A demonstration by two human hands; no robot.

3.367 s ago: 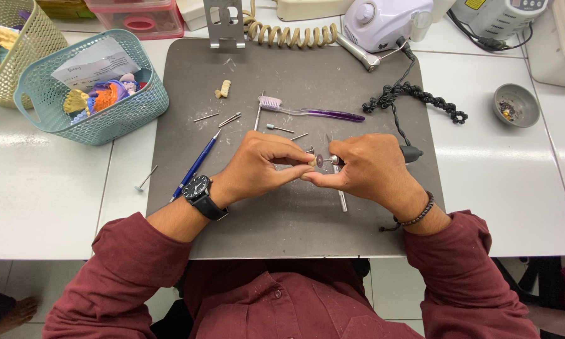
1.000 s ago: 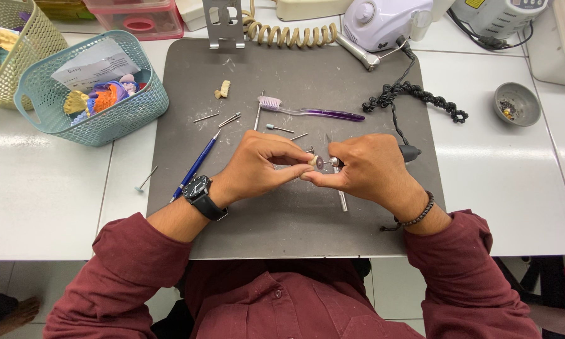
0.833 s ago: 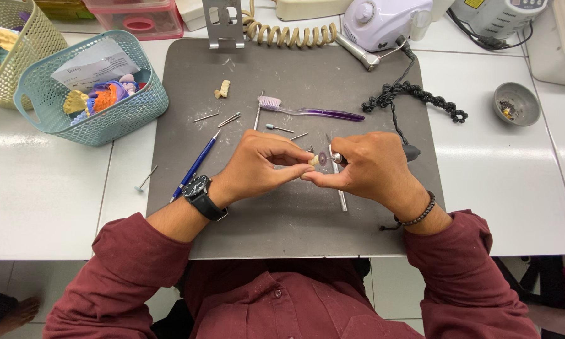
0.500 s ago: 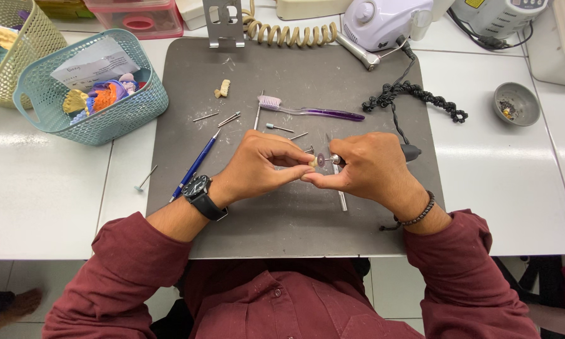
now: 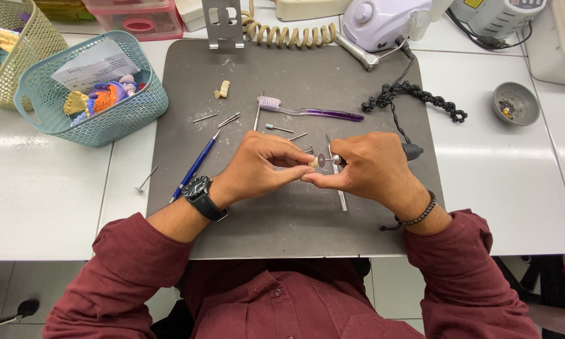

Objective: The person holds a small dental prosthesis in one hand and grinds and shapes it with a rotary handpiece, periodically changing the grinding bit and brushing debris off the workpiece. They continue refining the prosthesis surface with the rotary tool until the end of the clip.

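- Starting at the far left of the desk (image 5: pixel 37 207), a beige mesh basket (image 5: pixel 28 47) sits beside a teal basket (image 5: pixel 116 119) that holds a paper slip and coloured moulds; neither is touched.
- Lying loose on the grey mat (image 5: pixel 295 220) are a blue pen (image 5: pixel 195 165), some thin metal bits (image 5: pixel 222 117), a small row of cream teeth (image 5: pixel 222 88) and a purple toothbrush (image 5: pixel 310 112).
- My left hand (image 5: pixel 257 166), watch on the wrist, is closed narrowly, finger and thumb pinching a small pale piece (image 5: pixel 312 162) at the middle of the mat.
- That piece sits right against the small round disc (image 5: pixel 322 160) on the tip of the handpiece (image 5: pixel 413 150), which my right hand (image 5: pixel 373 169) wraps in a firm grip; only the dark back end shows past my knuckles.
- I judge the step in hand to be trimming the piece with the disc. The next move calls for a steady pinch, a light touch against the disc, and fingertips kept off its edge; the piece is small and could slip.
- Farther right, the black coiled cord (image 5: pixel 414 94) runs up to the white motor unit (image 5: pixel 386 19), and a small grey dish (image 5: pixel 516 103) stands well apart on the desk.
- Compared with the earlier frames, almost nothing differs: both hands keep the same pose over the mat, and the loose tools lie where they were.
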